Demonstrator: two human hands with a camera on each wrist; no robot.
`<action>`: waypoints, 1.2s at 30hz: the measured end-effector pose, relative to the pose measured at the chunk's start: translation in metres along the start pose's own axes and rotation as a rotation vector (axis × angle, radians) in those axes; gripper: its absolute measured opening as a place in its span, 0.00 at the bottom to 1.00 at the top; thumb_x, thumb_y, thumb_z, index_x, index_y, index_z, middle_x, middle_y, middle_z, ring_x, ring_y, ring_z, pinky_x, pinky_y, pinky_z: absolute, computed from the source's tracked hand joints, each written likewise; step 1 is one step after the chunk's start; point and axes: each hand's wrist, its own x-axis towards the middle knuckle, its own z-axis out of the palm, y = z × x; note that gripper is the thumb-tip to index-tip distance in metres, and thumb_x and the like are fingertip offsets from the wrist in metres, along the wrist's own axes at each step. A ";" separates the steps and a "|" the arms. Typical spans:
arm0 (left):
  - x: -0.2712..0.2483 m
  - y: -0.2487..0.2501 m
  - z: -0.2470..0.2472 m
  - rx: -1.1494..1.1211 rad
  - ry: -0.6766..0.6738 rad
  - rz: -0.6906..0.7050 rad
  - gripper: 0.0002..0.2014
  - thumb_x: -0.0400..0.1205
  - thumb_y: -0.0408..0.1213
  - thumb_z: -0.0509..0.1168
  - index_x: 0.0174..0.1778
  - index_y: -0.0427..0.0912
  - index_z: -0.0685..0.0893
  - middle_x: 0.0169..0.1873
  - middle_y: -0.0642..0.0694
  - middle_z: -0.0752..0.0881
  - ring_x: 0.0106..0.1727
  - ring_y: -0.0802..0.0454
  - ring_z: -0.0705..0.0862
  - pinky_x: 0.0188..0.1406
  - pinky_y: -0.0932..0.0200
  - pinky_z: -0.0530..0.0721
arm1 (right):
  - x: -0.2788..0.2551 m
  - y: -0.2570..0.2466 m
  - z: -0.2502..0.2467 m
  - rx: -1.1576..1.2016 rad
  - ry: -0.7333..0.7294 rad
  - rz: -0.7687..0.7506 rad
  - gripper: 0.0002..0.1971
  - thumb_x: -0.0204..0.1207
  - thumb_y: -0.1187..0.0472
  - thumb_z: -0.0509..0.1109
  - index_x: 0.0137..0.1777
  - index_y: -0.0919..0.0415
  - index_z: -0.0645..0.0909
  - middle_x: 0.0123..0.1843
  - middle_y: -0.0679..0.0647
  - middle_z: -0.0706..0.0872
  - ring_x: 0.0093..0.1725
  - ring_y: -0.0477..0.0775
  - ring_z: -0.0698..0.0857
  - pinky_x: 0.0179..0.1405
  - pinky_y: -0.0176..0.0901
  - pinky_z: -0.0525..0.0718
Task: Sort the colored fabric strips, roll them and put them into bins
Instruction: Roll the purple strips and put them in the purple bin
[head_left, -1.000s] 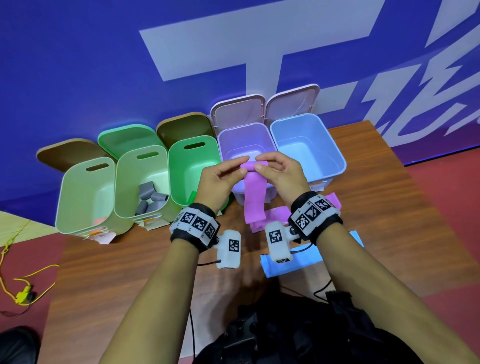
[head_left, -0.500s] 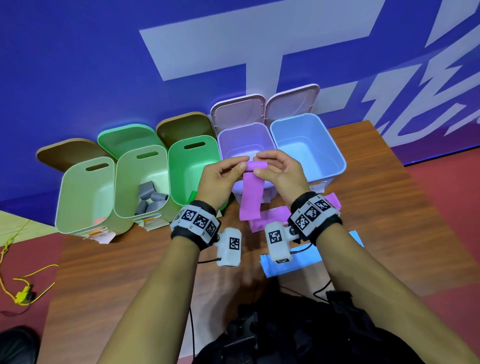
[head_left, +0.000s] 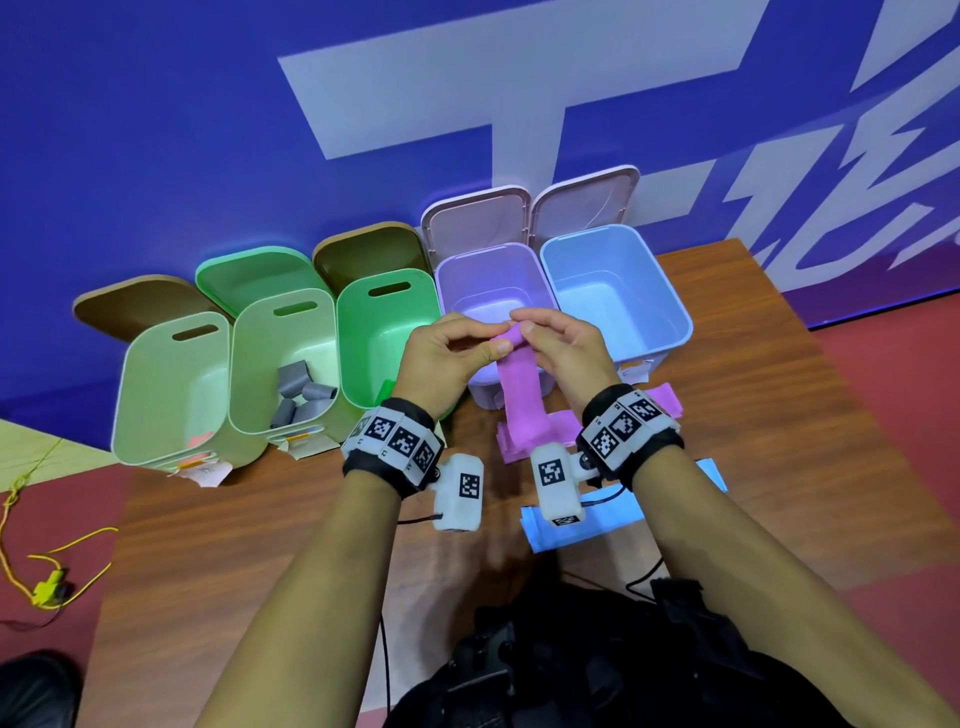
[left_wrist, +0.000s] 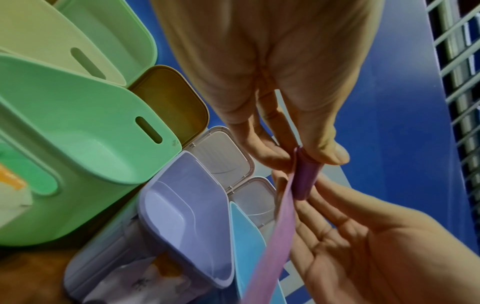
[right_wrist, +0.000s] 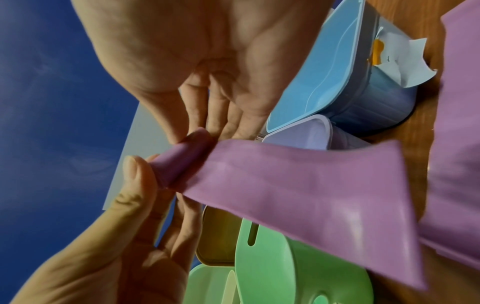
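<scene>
Pink strip (head_left: 519, 395) rolled further; both pinch.

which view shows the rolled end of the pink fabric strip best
The right wrist view: the rolled end of the pink fabric strip fills the frame, its tail spreading out. The left wrist view shows it edge-on. The head view shows it small, partly behind fingers.

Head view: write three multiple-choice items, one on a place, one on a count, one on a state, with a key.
1. Where are the grey rolls?
A. second bin from the left
B. blue bin
C. on the table

2. How many bins stand open?
A. three
B. five
C. seven

3. The pink strip is:
A. fully rolled
B. partly rolled
C. flat on the table

Key: A, grey rolls lie inside the second bin; B, five bins in the row; B, left hand and right hand pinch the pink strip, its tail hanging.
</scene>
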 end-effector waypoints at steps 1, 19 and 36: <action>0.000 0.000 0.000 -0.006 0.002 -0.005 0.12 0.71 0.27 0.79 0.49 0.39 0.92 0.48 0.28 0.88 0.50 0.46 0.86 0.61 0.47 0.84 | 0.000 0.000 0.000 -0.005 -0.002 0.000 0.09 0.83 0.65 0.69 0.58 0.58 0.88 0.57 0.62 0.91 0.61 0.63 0.89 0.68 0.62 0.84; 0.000 -0.010 0.001 -0.082 -0.013 -0.133 0.11 0.73 0.47 0.76 0.46 0.47 0.87 0.41 0.39 0.88 0.45 0.43 0.87 0.59 0.36 0.87 | -0.001 -0.006 -0.004 -0.013 0.029 -0.055 0.09 0.78 0.71 0.73 0.57 0.64 0.86 0.56 0.62 0.91 0.59 0.61 0.89 0.62 0.52 0.87; 0.003 -0.016 -0.001 -0.001 0.002 -0.126 0.09 0.76 0.46 0.74 0.51 0.52 0.89 0.44 0.38 0.90 0.50 0.39 0.89 0.60 0.34 0.86 | -0.002 -0.001 -0.002 -0.057 0.020 -0.041 0.09 0.80 0.70 0.72 0.54 0.58 0.87 0.54 0.67 0.88 0.53 0.57 0.89 0.51 0.42 0.87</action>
